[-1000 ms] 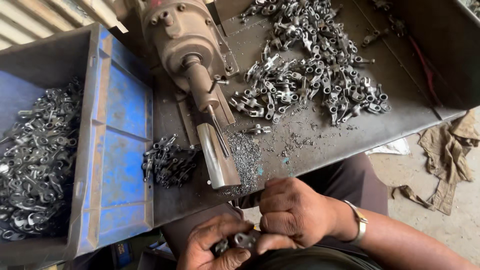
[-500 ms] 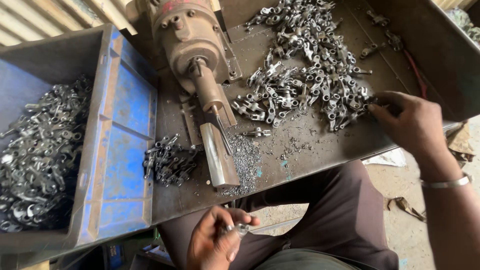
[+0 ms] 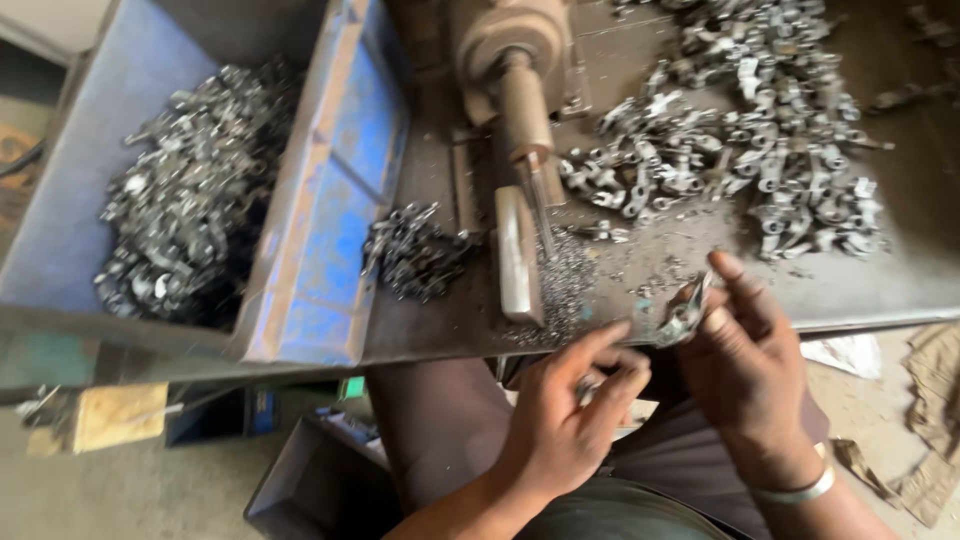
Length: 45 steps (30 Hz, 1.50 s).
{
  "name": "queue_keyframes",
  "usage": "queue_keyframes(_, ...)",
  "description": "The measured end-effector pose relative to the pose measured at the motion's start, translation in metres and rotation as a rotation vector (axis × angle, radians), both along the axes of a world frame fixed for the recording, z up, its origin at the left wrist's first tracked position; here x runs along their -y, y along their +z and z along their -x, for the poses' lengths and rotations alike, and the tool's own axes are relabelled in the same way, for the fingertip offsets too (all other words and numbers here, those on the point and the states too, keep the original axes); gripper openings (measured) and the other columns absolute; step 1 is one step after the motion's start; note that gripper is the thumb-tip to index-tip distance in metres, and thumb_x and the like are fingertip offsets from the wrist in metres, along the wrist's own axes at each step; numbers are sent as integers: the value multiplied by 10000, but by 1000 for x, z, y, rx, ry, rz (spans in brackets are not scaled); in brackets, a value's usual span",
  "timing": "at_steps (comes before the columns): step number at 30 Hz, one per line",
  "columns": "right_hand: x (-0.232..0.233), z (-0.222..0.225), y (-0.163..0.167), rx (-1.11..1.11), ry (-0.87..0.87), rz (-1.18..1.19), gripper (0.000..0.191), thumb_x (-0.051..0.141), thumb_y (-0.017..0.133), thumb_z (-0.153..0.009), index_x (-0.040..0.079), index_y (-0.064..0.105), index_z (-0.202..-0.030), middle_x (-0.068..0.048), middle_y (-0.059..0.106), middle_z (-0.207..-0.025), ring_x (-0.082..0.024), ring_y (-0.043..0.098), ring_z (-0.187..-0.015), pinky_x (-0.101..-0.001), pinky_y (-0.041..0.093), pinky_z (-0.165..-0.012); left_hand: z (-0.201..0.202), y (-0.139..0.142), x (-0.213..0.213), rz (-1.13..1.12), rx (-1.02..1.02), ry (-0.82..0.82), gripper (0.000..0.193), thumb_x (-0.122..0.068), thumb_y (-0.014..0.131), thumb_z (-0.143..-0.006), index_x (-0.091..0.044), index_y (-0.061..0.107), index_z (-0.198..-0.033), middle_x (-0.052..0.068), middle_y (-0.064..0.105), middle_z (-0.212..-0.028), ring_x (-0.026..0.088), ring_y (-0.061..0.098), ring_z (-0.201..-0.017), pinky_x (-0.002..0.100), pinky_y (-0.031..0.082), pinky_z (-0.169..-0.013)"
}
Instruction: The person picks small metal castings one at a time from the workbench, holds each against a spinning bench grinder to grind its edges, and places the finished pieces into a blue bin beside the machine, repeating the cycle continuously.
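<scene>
The right hand [image 3: 745, 350] pinches a small metal fitting [image 3: 685, 308] between thumb and fingertips, blurred by motion. Just beside it, the left hand [image 3: 575, 420] curls narrowly around another small part [image 3: 586, 386], mostly hidden. Beyond the fingers, a loose heap of fittings [image 3: 740, 165] runs past the frame's top edge.

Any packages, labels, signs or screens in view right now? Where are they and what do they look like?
No labels, signs or screens show.
Blue bin: left on the bench, open, rectangular, worn paint, holding grey metal parts.
Dark box: on the floor under the bench, open; contents unclear.
</scene>
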State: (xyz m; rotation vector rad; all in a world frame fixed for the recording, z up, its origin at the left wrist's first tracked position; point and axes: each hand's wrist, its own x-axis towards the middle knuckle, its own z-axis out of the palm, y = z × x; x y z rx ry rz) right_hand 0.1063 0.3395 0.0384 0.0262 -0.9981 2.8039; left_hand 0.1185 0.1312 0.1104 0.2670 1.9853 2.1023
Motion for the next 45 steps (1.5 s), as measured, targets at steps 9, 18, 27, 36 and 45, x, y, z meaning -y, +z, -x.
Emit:
queue_keyframes(9, 32, -22, 8, -397, 42, -737, 645, -120, 652, -949, 112, 443, -1513, -157, 670, -1327, -317, 640, -1347, -431, 585, -1113, -7, 9, 24, 308, -569, 327, 247, -72, 856, -877, -59, 699, -1068, 87, 775, -1002, 217, 787, -933, 310, 628, -803)
queue_keyframes(18, 34, -13, 3, -358, 135, -680, 614, -95, 731, -893, 38, 507, -1450, -157, 695, -1276, -281, 669, -1272, -433, 588, -1096, -7, 15, 38, 346, -524, 291, 259, -89, 880, -845, -59, 704, -1032, 91, 769, -930, 213, 785, -844, 314, 616, -737)
queue_keyframes(27, 62, 27, 30, -88, 89, -767, 473, 15, 762, -879, -30, 559, -1304, -144, 719, -1006, -198, 709, -919, -338, 609, -806, 14, 34, 61, 507, -580, 265, 307, -178, 792, -938, -31, 696, -1190, 87, 724, -887, 201, 752, -760, 304, 602, -628)
queue_keyframes(36, 102, 65, 41, 141, -6, -425, 257, 48, 730, -952, 37, 538, -1122, -85, 688, -874, -153, 644, -715, -289, 540, -644, 78, 48, 75, 656, -691, 263, 310, -290, 834, -877, -105, 749, -1111, 61, 724, -912, 226, 740, -768, 338, 581, -663)
queue_keyframes(45, 96, 68, 27, 238, 244, -577, 454, 396, 452, -1071, 40, 664, -884, -58, 650, -694, -117, 574, -571, -252, 480, -528, 112, 39, 93, 571, -777, 27, 266, -299, 858, -850, -88, 769, -985, 68, 717, -841, 238, 723, -734, 348, 559, -634)
